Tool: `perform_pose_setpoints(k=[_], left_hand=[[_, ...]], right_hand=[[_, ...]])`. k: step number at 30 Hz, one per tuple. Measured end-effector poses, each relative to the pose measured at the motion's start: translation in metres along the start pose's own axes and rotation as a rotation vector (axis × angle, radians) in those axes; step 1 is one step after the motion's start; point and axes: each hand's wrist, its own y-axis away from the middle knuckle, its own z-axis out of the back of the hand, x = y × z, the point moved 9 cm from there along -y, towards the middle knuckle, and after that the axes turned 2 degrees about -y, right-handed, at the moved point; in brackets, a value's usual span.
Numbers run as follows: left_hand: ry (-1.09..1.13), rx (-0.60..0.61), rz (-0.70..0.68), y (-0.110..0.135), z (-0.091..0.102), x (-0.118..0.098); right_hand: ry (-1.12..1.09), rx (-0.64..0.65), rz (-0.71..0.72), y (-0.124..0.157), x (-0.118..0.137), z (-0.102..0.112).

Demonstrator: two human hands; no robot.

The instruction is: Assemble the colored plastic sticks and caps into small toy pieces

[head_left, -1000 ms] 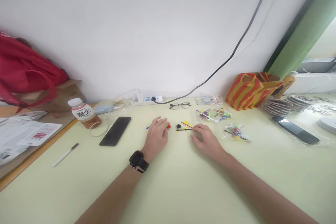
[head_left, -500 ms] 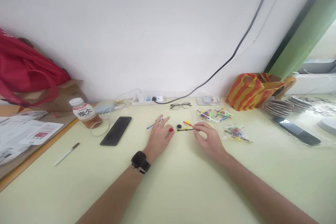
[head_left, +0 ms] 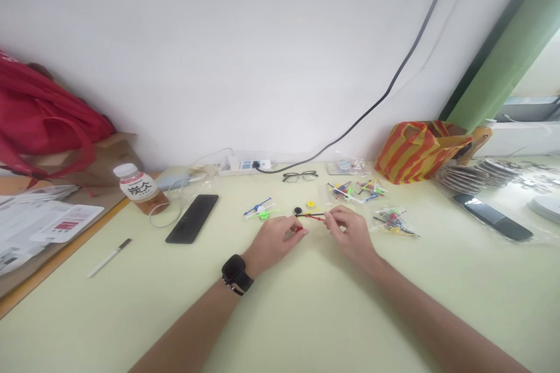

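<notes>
My left hand, with a watch on its wrist, pinches a small red round piece, mostly covered by the fingers. My right hand is closed at the fingertips on the end of a thin red plastic arrow. Along it runs a black arrow; whether the fingers also grip that one is hard to see. Just beyond the fingertips lie a black round piece and a yellow round piece. Behind my left hand are a blue arrow and white and green pieces.
Bags of coloured plastic pieces lie at the right. Eyeglasses and a power strip sit by the wall. A phone, a bottle and a pen are at the left; another phone lies right.
My left hand has moved right and nearer with the red round piece, uncovering the white and green pieces. The red arrow has come down beside the black one at my right fingertips.
</notes>
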Motion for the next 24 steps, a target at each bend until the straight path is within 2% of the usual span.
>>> perform_pose_setpoints(k=[5,9,16,20,24], left_hand=[[0.046,0.042,0.002,0.000,-0.006,0.001],[0.062,0.050,0.009,0.000,-0.005,0.000],[0.134,0.035,0.055,0.001,-0.003,-0.001],[0.181,0.036,0.092,0.000,0.001,-0.002],[0.317,0.039,0.151,-0.001,-0.001,0.005]], right_hand=[[-0.025,0.151,-0.002,0.002,-0.008,-0.020],[-0.041,0.191,0.017,0.003,-0.009,-0.024],[-0.098,0.068,-0.001,-0.004,-0.013,-0.009],[-0.222,0.024,-0.096,-0.007,-0.025,-0.002],[-0.381,0.001,-0.222,-0.007,-0.037,-0.003]])
